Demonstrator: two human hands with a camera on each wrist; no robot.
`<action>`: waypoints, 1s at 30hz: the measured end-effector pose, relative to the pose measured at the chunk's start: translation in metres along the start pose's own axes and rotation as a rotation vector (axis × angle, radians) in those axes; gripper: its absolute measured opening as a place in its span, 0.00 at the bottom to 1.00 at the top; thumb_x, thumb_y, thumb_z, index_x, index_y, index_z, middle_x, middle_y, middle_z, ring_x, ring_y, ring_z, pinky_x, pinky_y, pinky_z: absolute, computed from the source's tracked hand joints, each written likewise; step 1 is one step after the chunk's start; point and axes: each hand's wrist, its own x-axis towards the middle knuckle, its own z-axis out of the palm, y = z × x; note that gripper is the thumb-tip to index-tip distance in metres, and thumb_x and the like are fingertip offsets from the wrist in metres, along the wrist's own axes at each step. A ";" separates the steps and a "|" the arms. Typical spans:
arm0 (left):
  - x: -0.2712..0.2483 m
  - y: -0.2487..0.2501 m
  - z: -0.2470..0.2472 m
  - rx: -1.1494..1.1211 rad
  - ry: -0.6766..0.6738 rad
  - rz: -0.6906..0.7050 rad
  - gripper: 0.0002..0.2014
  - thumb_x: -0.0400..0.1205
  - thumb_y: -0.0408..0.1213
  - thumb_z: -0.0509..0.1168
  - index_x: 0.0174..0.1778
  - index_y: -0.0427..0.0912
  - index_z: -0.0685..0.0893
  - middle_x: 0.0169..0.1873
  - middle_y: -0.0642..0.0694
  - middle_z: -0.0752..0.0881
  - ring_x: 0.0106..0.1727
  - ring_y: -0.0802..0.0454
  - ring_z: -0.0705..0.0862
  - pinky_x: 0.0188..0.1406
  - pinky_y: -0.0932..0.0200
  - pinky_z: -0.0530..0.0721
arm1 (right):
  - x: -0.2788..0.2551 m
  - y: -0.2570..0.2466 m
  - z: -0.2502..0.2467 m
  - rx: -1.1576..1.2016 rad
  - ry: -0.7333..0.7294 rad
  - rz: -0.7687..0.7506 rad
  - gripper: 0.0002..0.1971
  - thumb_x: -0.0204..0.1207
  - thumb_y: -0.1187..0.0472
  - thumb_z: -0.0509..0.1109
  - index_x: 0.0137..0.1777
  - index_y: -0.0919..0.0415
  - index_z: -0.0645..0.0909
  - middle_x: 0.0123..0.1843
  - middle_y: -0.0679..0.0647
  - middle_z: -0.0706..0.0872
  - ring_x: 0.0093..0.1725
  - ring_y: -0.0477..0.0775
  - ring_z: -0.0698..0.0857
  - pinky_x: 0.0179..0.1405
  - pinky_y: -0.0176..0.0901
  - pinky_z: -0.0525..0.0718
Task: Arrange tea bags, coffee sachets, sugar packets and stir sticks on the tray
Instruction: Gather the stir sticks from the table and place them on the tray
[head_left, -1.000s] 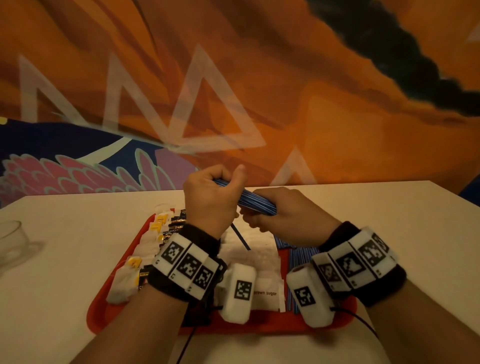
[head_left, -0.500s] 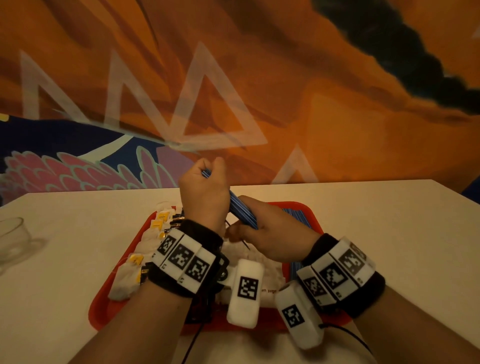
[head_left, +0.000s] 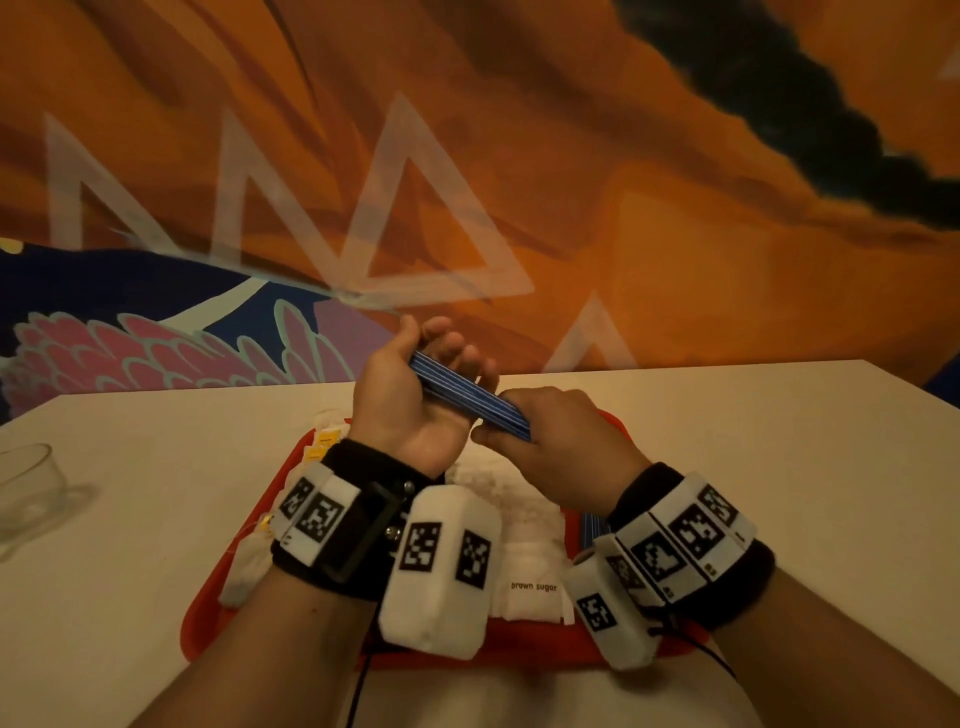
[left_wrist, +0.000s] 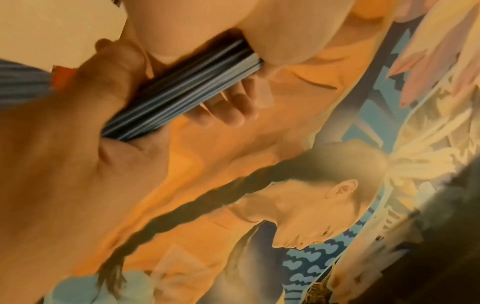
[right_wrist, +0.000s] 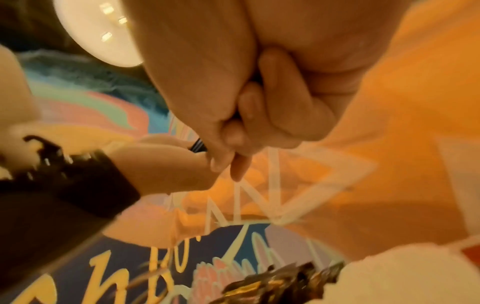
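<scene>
Both hands above red tray (head_left: 218, 618), left hand (head_left: 410, 400) and right hand (head_left: 561, 447) each clasping blue stir-stick bundle (head_left: 467, 400), wrists hiding sugar packets (head_left: 530, 587), tea bags (head_left: 244, 566) at tray's left, glass (head_left: 26, 488) far left.

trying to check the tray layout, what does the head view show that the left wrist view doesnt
Only the head view shows the red tray on the table, with the brown sugar packets, tea bags along its left side and a glass off to the left.

Only the left wrist view shows the left hand's fingertips curled under the bundle from below.

Both show the left hand and right hand gripping the blue stir sticks above the tray, before the painted wall.
</scene>
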 end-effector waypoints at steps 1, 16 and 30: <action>-0.001 0.000 0.002 -0.017 0.008 -0.020 0.21 0.90 0.52 0.55 0.36 0.44 0.76 0.23 0.52 0.73 0.23 0.55 0.74 0.36 0.56 0.80 | 0.000 0.000 -0.002 -0.032 0.016 0.001 0.18 0.81 0.44 0.68 0.31 0.46 0.71 0.29 0.46 0.77 0.30 0.44 0.74 0.26 0.36 0.63; -0.007 -0.012 0.014 -0.331 -0.044 0.121 0.24 0.91 0.48 0.53 0.28 0.47 0.65 0.20 0.52 0.62 0.20 0.55 0.64 0.24 0.61 0.75 | 0.002 -0.017 -0.008 1.276 0.505 0.087 0.21 0.84 0.44 0.56 0.52 0.60 0.85 0.58 0.57 0.90 0.61 0.50 0.88 0.62 0.47 0.85; -0.005 0.001 0.009 -0.311 -0.028 0.246 0.23 0.90 0.52 0.54 0.29 0.46 0.69 0.24 0.52 0.65 0.19 0.59 0.62 0.18 0.65 0.67 | -0.003 -0.020 -0.009 0.996 0.030 0.245 0.29 0.84 0.36 0.54 0.51 0.63 0.82 0.26 0.60 0.82 0.14 0.48 0.67 0.18 0.38 0.59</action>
